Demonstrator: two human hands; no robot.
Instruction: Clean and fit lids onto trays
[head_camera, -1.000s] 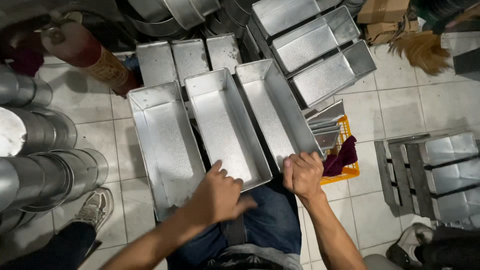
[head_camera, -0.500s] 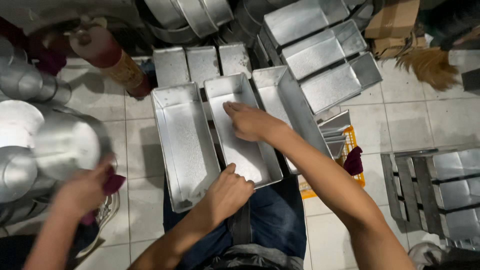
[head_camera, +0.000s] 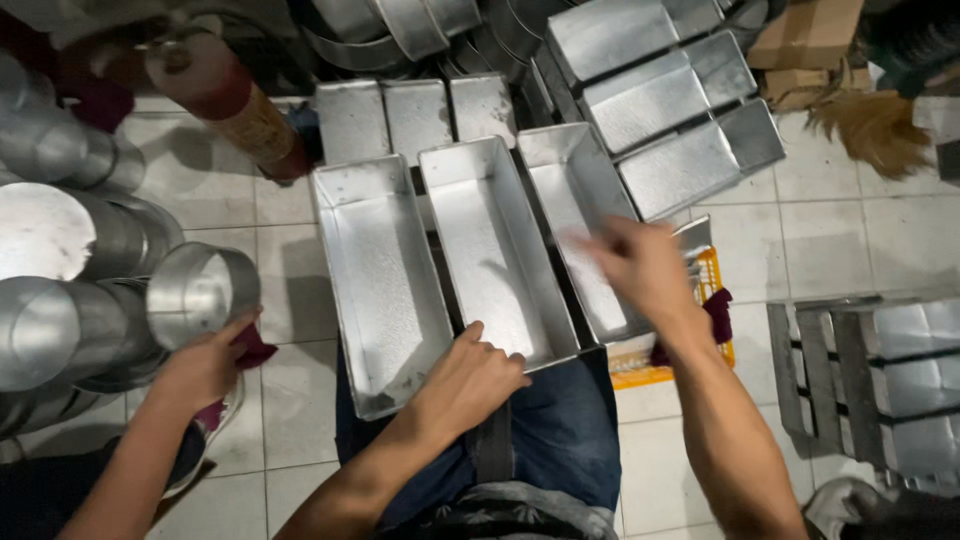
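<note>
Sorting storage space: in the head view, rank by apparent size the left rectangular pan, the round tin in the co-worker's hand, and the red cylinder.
1. Left rectangular pan, clearly largest.
2 and 3. Round tin and red cylinder look alike; the cylinder lies farther off, so no ranking.

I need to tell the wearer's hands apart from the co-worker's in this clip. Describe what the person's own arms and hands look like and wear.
Both arms are bare to as far as the view shows: no sleeves, gloves, watch or rings visible. The left hand and right hand are bare too; the right is blurred. Below them show blue jeans and a dark patterned shirt hem.
</note>
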